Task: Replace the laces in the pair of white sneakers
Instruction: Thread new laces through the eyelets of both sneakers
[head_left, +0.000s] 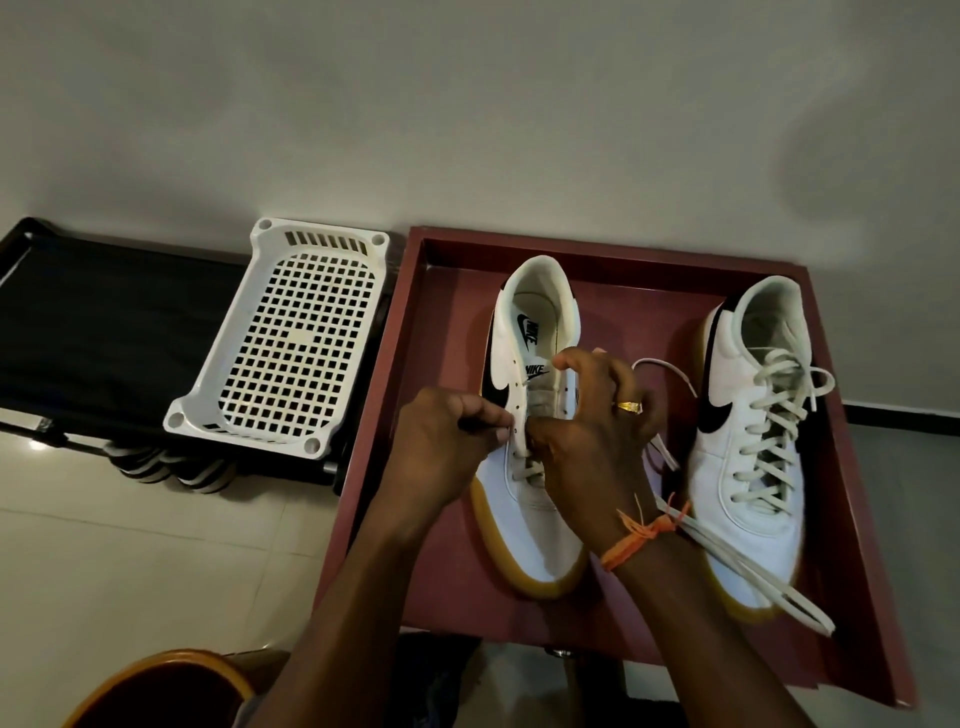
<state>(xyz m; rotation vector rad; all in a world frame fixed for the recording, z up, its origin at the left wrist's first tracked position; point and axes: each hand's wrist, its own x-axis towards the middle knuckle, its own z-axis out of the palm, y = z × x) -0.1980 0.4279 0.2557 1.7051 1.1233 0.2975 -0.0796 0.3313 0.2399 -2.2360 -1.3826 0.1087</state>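
Pale floor tiles surround a dark red wooden tray holding two white leather sneakers. Right of the half-laced sneaker stands the fully laced sneaker. Left hand pinches at an eyelet; right hand pinches the cream flat lace, upper eyelets still empty.

Single head-worn view, looking steeply down — close over the red tray, wall beyond

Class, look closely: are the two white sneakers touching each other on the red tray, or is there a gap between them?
Apart. The head view shows bare red tray between the left sneaker and the right sneaker along their whole length, crossed only by loose lace ends.
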